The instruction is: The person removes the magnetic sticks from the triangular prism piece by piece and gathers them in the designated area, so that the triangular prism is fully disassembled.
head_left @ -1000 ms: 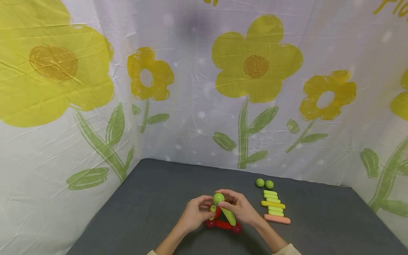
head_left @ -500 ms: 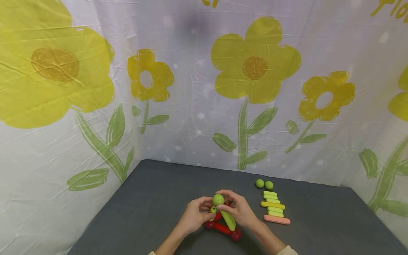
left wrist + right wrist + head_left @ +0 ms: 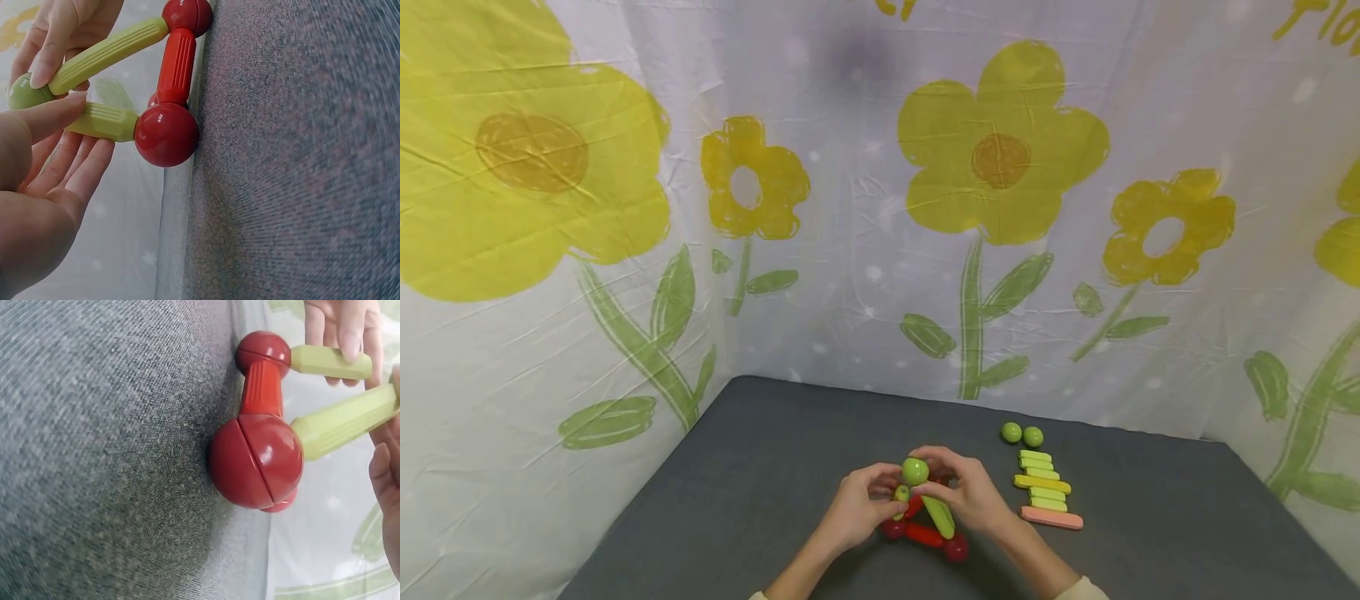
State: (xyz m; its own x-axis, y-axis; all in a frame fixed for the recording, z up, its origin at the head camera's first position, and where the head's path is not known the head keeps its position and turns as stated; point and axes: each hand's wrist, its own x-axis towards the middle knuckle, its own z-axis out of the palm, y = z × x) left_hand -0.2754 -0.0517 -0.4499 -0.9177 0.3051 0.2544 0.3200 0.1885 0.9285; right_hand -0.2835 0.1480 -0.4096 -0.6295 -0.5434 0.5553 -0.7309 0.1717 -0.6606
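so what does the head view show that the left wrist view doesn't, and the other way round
Only the head view shows the two loose green balls, the row of loose sticks and the cream sleeves.

Only the left wrist view makes out the grooves along the red stick and the speckled weave of the table.

Both show the left hand pinching a yellow-green stick, the right hand holding the green ball, and red balls.

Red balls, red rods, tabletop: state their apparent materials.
Red balls: probably hard plastic, glossy, with sharp highlights and a seam. Red rods: likely plastic too, fairly shiny, with moulded-looking grooves. Tabletop: apparently matte fabric, judging by its flecked, woven-looking grain.
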